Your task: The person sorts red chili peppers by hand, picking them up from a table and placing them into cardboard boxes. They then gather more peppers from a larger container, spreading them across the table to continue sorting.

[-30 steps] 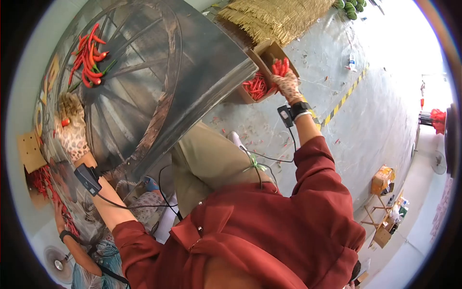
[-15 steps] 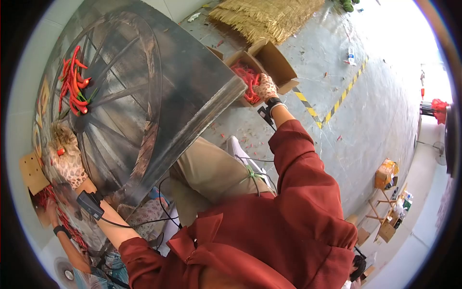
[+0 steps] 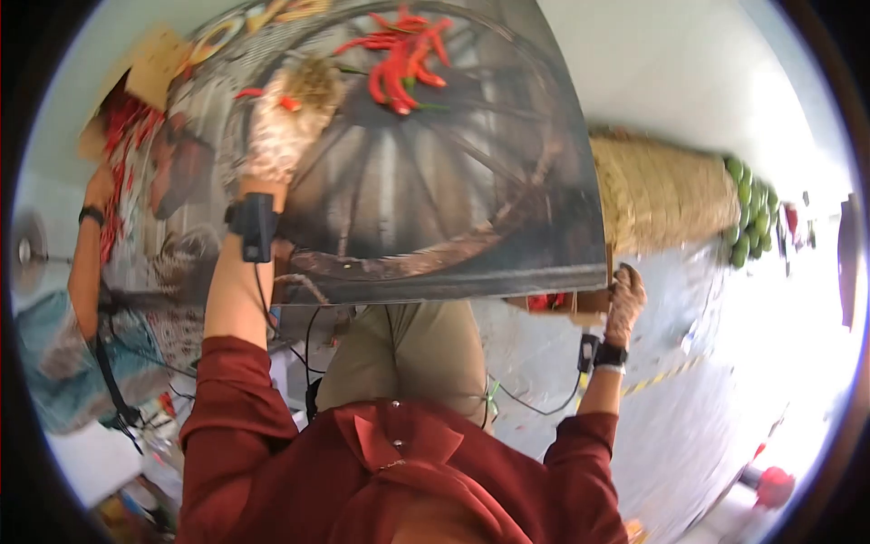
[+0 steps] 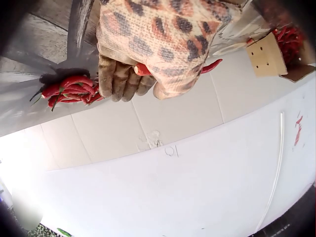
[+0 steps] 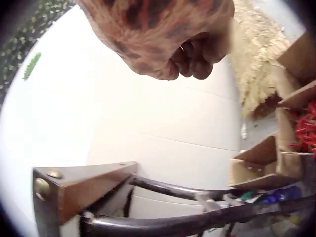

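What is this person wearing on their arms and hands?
Both arms are in dark red long sleeves, pushed up on the left. The left hand and the right hand wear knitted gloves with a leopard-spot print; the fingers look brownish and coated. Each wrist carries a small black device on a strap, with a thin black cable trailing back toward the body.

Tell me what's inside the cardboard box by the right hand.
Red chillies show inside the cardboard box. How deep they go is hidden by its walls.
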Available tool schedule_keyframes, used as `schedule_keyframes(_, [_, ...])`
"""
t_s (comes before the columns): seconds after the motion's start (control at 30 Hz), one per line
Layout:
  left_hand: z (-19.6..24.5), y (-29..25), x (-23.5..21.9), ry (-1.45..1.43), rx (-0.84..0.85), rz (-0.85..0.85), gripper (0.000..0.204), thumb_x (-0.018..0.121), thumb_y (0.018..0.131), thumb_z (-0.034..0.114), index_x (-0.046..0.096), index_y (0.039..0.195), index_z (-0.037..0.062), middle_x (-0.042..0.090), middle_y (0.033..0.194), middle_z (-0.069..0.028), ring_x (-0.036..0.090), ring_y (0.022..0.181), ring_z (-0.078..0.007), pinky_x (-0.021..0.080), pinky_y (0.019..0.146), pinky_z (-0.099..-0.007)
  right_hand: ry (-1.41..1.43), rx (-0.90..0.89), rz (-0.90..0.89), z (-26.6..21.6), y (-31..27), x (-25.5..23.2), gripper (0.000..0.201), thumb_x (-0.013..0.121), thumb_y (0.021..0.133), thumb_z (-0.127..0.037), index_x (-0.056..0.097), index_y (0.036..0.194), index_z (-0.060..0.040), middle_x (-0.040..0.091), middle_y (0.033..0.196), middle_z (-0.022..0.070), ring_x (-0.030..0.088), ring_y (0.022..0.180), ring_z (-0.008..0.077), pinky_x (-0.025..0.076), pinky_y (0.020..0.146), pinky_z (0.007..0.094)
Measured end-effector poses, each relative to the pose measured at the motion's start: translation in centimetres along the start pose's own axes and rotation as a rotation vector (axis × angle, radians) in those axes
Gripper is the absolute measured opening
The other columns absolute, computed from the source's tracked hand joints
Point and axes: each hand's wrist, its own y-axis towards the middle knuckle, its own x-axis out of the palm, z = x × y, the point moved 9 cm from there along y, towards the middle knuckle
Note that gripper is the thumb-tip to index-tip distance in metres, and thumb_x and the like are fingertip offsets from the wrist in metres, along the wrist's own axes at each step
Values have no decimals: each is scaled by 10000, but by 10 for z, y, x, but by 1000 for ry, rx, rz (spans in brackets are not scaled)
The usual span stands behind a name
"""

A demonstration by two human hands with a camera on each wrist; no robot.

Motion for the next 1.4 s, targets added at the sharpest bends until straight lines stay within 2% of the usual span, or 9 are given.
schedule_keyframes(0.13, [7, 0, -4, 55, 125, 62, 338, 435, 947, 226, 560, 1091, -53, 624, 1049, -186, 605, 983, -301, 499, 878, -444, 275, -311, -16, -140, -8, -17, 231, 545, 912, -189, 617, 1047, -16, 602, 809, 35, 498, 577, 65, 401, 480, 206])
schedule_keyframes(0.23, [8, 1, -9, 56, 127, 30, 325, 452, 929, 167, 515, 1154, -59, 593, 1105, -204, 588, 1019, -314, 488, 895, -447, 175, -411, -98, -247, -43, 9, 246, 550, 909, -208, 618, 1053, -21, 608, 824, 46, 504, 585, 67, 407, 497, 202])
schedule_keyframes(0.33, [5, -2, -10, 18, 121, 94, 330, 457, 923, 166, 510, 1162, -55, 592, 1097, -204, 586, 1022, -313, 485, 900, -441, 66, -433, -391, -298, -61, 71, 271, 563, 892, -227, 619, 1053, -18, 630, 870, 78, 555, 626, 94, 450, 548, 225])
schedule_keyframes(0.53, [6, -1, -13, -1, 141, 146, 337, 411, 940, 200, 536, 1135, -45, 605, 1071, -183, 592, 1003, -304, 487, 894, -437, -495, -962, -633, -376, -99, 216, 472, 566, 837, -419, 614, 1057, -4, 623, 1073, 163, 578, 1008, 315, 435, 894, 380])
schedule_keyframes(0.67, [6, 0, -13, -1, 154, 123, 327, 423, 936, 210, 554, 1114, -33, 611, 1052, -165, 601, 966, -290, 494, 879, -419, -712, -966, -565, -401, -93, 279, 561, 571, 815, -496, 615, 1062, 6, 608, 1096, 186, 564, 1056, 312, 419, 918, 385])
schedule_keyframes(0.73, [4, -1, -13, 18, 140, 156, 312, 446, 928, 205, 559, 1104, -26, 611, 1038, -149, 603, 952, -280, 498, 873, -410, -903, -782, -640, -399, -94, 302, 647, 567, 796, -559, 599, 1086, 18, 603, 1099, 199, 558, 1067, 327, 416, 927, 387])
schedule_keyframes(0.87, [3, -6, -5, -10, 143, 179, 313, 446, 932, 208, 544, 1127, -16, 610, 1034, -136, 602, 950, -267, 506, 867, -396, -1046, -944, -594, -409, -107, 343, 698, 643, 728, -532, 552, 1135, 28, 607, 1090, 204, 571, 1054, 322, 438, 921, 384])
schedule_keyframes(1.0, [3, -6, -3, 20, 155, 162, 306, 406, 951, 197, 538, 1137, -7, 604, 1049, -140, 597, 968, -269, 500, 883, -405, -1043, -905, -747, -414, -133, 357, 640, 676, 712, -430, 546, 1140, 28, 598, 1105, 210, 573, 1060, 310, 448, 909, 383])
schedule_keyframes(1.4, [1, -3, -10, 42, 155, 180, 273, 451, 948, 186, 540, 1128, 1, 585, 1078, -134, 587, 987, -257, 494, 895, -392, -696, -1068, -528, -405, -96, 351, 407, 592, 785, -258, 564, 1055, 44, 610, 1038, 212, 586, 1010, 325, 461, 862, 381])
